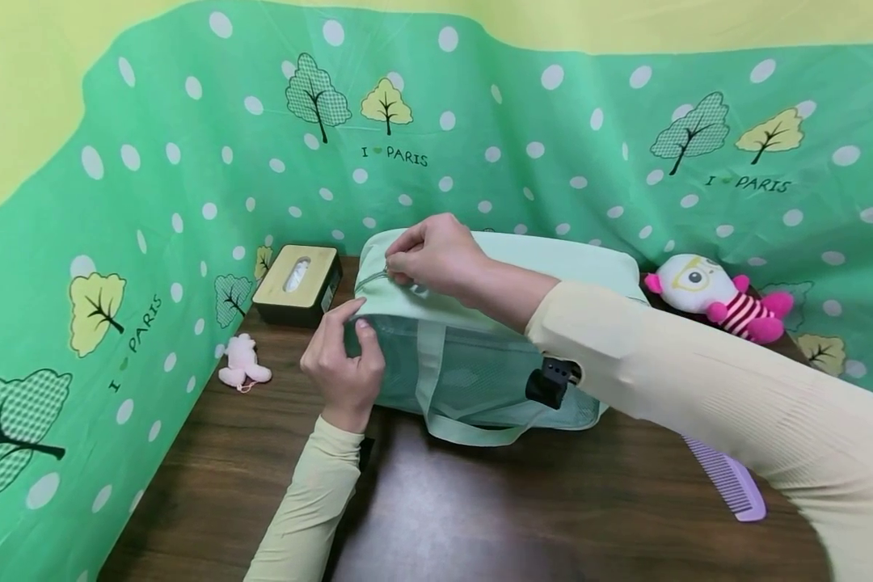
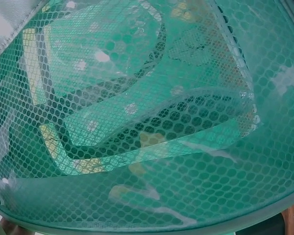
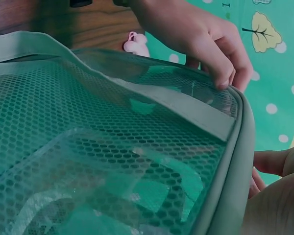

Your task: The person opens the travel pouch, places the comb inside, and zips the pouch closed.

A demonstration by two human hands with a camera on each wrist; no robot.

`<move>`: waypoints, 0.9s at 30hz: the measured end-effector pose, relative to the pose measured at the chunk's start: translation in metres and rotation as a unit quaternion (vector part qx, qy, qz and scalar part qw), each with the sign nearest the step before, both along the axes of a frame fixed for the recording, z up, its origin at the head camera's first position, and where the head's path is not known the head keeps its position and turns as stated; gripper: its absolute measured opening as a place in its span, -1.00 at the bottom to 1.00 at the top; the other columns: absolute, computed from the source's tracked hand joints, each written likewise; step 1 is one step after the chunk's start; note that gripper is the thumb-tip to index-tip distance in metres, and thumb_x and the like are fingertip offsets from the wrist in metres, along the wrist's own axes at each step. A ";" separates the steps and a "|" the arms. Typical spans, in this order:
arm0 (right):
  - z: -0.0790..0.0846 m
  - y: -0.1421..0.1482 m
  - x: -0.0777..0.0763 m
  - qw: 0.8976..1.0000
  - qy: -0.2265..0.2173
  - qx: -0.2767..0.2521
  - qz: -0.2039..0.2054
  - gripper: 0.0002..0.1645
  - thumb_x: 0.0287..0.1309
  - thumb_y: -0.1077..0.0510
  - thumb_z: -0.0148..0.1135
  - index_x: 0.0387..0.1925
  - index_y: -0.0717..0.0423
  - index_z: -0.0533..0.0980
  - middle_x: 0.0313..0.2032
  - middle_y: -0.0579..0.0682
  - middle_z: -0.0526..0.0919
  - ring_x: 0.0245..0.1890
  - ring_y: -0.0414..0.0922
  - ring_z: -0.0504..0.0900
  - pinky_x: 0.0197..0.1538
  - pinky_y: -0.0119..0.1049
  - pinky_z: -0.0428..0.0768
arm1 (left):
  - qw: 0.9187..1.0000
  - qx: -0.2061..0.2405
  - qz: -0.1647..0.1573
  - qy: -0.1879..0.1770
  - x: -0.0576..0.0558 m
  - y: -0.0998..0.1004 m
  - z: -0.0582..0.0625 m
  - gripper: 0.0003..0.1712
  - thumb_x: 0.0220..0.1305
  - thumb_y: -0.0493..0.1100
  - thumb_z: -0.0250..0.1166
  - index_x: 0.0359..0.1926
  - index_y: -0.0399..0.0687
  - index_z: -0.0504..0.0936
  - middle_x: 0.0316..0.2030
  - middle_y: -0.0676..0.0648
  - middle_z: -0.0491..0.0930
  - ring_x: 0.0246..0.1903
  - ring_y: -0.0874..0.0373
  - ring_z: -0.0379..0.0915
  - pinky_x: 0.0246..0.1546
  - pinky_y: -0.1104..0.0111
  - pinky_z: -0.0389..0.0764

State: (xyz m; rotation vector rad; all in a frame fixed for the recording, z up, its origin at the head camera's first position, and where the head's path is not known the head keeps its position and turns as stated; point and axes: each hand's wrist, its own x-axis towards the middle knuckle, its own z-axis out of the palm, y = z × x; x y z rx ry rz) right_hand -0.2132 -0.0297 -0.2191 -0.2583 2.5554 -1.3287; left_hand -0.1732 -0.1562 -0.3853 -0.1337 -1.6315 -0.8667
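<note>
A mint-green bag [image 1: 553,263] with mesh, see-through sides stands on the table, its strap handle [image 1: 430,360] hanging down the front. My left hand [image 1: 343,368] grips the bag's upper left front corner between thumb and fingers. Over the left end of the lid, my right hand [image 1: 440,255] pinches the zipper pull, which its fingertips mostly hide; a stretch of zipper [image 1: 370,280] shows beside them. The right wrist view has the left hand [image 3: 206,44] at the corner and part of the right hand [image 3: 279,196] beyond the rim. Mesh [image 2: 137,112] fills the left wrist view.
A black tissue box [image 1: 291,311] with a wooden top stands behind left, near a small pink plush toy [image 1: 242,361]. At the right lies a plush doll [image 1: 698,283] in stripes. A purple comb [image 1: 731,485] rests partly under the right forearm. Patterned green cloth [image 1: 444,153] surrounds the wooden table [image 1: 262,477].
</note>
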 end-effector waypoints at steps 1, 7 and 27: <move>0.000 -0.001 0.000 1.000 0.002 0.003 0.002 -0.76 0.33 0.21 0.28 -0.06 0.17 0.76 -0.30 0.04 0.83 -0.30 -0.17 0.76 -0.29 -0.39 0.54 | 1.000 0.000 0.000 -0.001 0.000 0.000 0.000 -0.71 0.20 -0.20 0.14 -0.21 -0.22 0.75 -0.31 -0.14 0.78 -0.38 -0.12 0.73 -0.45 0.02 0.58; -0.004 -0.008 -0.003 0.999 0.028 0.026 0.016 -0.79 0.28 0.22 0.31 -0.13 0.14 0.78 -0.43 -0.02 0.78 -0.32 -0.20 0.68 -0.27 -0.39 0.53 | 1.000 0.002 0.001 -0.004 0.000 0.001 0.000 -0.71 0.21 -0.21 0.14 -0.21 -0.23 0.74 -0.30 -0.15 0.78 -0.36 -0.12 0.73 -0.43 0.01 0.60; -0.016 -0.026 -0.003 0.993 0.067 0.078 0.052 -0.81 0.32 0.18 0.30 -0.18 0.07 0.80 -0.22 -0.08 0.80 -0.13 -0.18 0.60 -0.18 -0.42 0.48 | 1.000 0.006 -0.002 -0.011 -0.002 0.003 0.000 -0.72 0.23 -0.19 0.14 -0.22 -0.24 0.73 -0.32 -0.18 0.77 -0.38 -0.14 0.72 -0.47 -0.01 0.57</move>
